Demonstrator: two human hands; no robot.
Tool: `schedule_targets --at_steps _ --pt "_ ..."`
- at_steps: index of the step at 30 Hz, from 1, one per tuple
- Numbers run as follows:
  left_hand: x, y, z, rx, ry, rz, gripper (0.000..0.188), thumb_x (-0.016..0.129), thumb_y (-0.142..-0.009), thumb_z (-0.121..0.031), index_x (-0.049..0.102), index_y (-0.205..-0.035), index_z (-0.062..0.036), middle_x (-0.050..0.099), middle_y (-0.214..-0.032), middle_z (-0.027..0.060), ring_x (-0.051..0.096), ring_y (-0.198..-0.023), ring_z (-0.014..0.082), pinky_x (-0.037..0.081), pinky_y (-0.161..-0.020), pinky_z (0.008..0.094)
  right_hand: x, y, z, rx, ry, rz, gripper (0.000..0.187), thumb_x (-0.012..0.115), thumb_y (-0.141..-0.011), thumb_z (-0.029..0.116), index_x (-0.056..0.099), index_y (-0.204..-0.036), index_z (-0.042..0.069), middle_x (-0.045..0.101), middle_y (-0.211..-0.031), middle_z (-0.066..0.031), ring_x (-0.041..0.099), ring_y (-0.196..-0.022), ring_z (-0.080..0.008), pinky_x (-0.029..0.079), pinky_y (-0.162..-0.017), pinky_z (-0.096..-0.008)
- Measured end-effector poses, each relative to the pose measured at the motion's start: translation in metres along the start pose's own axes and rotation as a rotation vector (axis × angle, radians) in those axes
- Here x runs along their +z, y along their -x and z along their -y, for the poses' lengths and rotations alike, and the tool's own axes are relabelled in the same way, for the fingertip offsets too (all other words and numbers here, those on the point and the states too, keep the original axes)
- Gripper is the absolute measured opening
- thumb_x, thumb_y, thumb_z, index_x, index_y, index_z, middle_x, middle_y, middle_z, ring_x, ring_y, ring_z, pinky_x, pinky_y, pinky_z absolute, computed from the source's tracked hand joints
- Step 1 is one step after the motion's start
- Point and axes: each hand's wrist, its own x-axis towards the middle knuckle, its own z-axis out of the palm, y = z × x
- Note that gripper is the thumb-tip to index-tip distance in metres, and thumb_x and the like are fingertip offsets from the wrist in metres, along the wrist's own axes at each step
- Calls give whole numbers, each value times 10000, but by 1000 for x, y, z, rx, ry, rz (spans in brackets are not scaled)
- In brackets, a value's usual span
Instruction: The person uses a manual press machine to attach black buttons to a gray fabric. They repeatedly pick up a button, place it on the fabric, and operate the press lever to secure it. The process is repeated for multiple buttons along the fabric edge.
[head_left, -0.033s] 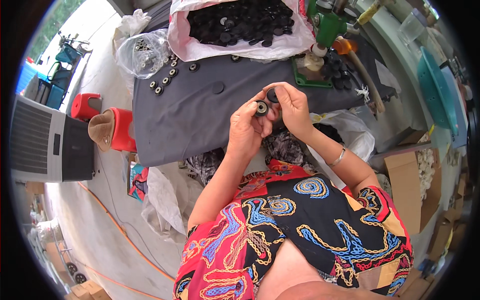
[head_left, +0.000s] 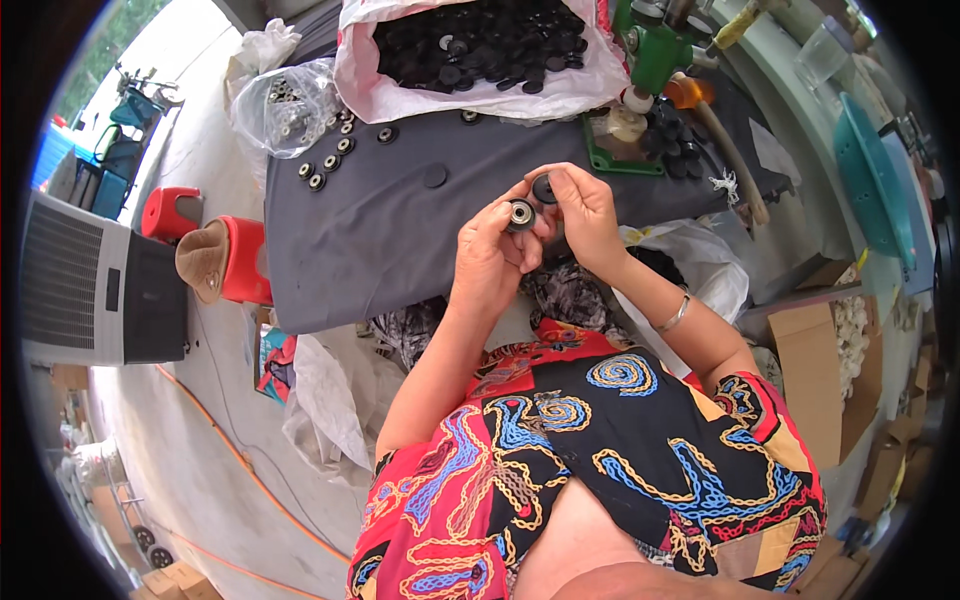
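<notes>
Above the near edge of the dark cloth-covered table (head_left: 350, 260), my left hand (head_left: 484, 256) pinches a small black wheel with a metal bearing at its centre (head_left: 521, 215). Close beside it, my right hand (head_left: 586, 218) grips a round black cap (head_left: 544, 188) between thumb and fingers. Wheel and cap are near each other but apart. A flat black disc (head_left: 436, 176) lies alone on the cloth to the left of my hands. Farther left sit several similar bearing wheels (head_left: 331, 162).
At the back stands a white sack (head_left: 365, 95) full of black caps, beside a clear bag (head_left: 262, 118) of bearings. A green hand press (head_left: 655, 60) with a wooden-handled tool (head_left: 735, 150) stands back right. Red stools (head_left: 247, 262) and an air cooler (head_left: 75, 280) are left.
</notes>
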Motion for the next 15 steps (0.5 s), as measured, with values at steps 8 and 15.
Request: schedule_targets --at_steps 8,15 --pt "-32 -25 -17 -104 -439 -240 292 527 -961 -127 585 -1185 50 693 -935 180 638 -586 157 465 -467 238 -17 -24 -29 375 -356 -20 237 530 -1001 207 638 -989 -3 603 -747 -49 567 -541 -101 540 -502 -281" --pt "-52 -61 -8 104 -1450 -260 203 598 -880 -148 693 -931 24 699 -833 145 655 -601 198 507 -542 319 -20 -45 -29 463 -224 12 194 527 -993 157 645 -1029 8 572 -743 -16 547 -548 -85 519 -493 -269"
